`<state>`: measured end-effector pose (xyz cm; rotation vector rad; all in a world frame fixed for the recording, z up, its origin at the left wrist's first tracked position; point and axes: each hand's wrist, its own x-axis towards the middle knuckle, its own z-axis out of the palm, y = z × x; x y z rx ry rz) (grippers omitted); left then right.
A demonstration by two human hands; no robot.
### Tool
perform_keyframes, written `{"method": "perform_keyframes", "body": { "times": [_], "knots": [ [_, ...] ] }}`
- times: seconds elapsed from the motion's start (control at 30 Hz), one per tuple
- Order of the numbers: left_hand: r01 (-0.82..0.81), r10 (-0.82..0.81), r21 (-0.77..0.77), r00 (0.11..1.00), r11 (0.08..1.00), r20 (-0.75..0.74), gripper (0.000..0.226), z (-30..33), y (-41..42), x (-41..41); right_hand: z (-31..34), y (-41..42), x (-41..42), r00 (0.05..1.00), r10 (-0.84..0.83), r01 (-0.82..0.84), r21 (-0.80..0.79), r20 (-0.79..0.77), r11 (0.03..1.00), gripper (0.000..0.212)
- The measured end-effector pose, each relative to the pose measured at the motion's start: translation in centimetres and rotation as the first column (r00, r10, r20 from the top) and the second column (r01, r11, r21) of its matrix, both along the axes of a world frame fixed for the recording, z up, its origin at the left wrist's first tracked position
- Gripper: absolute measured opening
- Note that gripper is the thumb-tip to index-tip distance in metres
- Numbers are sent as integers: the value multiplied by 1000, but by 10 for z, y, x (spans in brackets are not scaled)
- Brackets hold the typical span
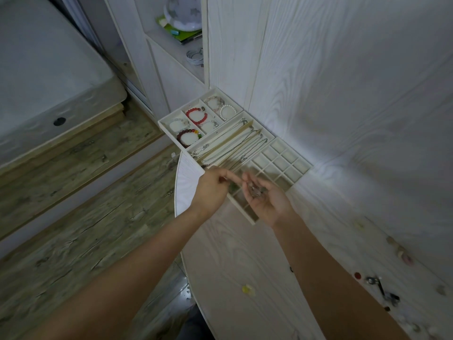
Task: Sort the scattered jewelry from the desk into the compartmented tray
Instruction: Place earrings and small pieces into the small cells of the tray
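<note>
A cream compartmented tray [304,174] lies in the desk's far corner. Its far section holds beaded bracelets [196,115], its middle section holds thin chain necklaces [232,146], and its near section is a grid of small cells. Both hands hover over that grid's near end. My right hand [267,200] is cupped palm-up around several small blurred jewelry pieces [255,191]. My left hand [212,190] reaches toward them with thumb and forefinger pinched together; what it pinches is too small to tell. More small pieces [375,282] lie scattered on the desk at the right.
A yellow bit [247,289] lies alone on the white wood-grain desk [245,253] near its curved left edge. Wall panels close the desk's back and right. A shelf [176,47] with a lamp and coiled cable stands behind the tray. Wooden floor and a bed lie to the left.
</note>
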<state>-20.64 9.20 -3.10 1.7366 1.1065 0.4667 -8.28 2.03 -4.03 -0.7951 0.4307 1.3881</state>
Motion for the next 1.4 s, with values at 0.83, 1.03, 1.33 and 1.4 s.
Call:
{"method": "perform_keyframes", "body": {
  "times": [0.83, 1.03, 1.33, 1.4],
  "knots": [
    [-101, 182, -246, 927, 964, 330, 19, 17, 7, -10, 30, -4, -12, 948, 250, -235, -94, 196, 967, 23],
    [-47, 233, -518, 925, 854, 301, 31, 20, 9, -2, 22, -4, -8, 917, 313, -314, -33, 249, 949, 42],
    [240, -219, -278, 970, 930, 107, 11, 18, 5, 9, 22, 1, -11, 940, 257, -293, 143, 224, 945, 67],
    [283, -264, -334, 959, 899, 100, 10, 18, 4, 11, 22, 4, -12, 940, 239, -270, 102, 242, 958, 57]
  ]
}}
